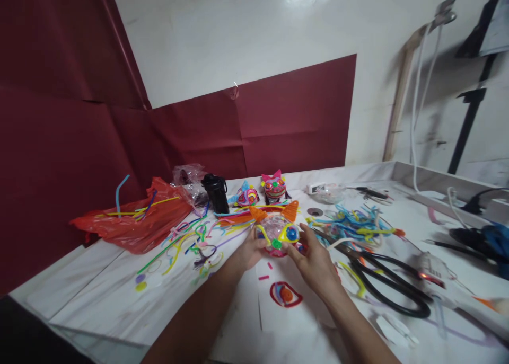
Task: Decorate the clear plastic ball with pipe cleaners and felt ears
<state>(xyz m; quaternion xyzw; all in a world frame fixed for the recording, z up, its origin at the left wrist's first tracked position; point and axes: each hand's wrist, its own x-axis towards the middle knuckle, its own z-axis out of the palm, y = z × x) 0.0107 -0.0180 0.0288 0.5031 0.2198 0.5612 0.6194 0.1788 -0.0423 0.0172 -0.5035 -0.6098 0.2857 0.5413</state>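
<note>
Between my two hands is a see-through animal-head craft (pixel 275 225) with orange ears, yellow-rimmed blue eyes, a green nose and a pink lower edge. My left hand (pixel 251 249) grips its left side, the thumb on the front near one eye. At its right side my right hand (pixel 314 257) is closed on it, thumb close to the green nose. Below the hands, a red-outlined eye piece (pixel 286 294) with an orange centre lies on a white sheet (pixel 274 319). Small pink strips (pixel 264 277) lie just above that piece.
Large black-handled scissors (pixel 392 284) and a glue gun (pixel 431 268) lie at right, near a pile of blue pipe cleaners (pixel 353 223). At left are loose coloured pipe cleaners (pixel 186 242) and a red plastic bag (pixel 135 223). Behind stand a black bottle (pixel 217 194) and a pink animal-head craft (pixel 274 186).
</note>
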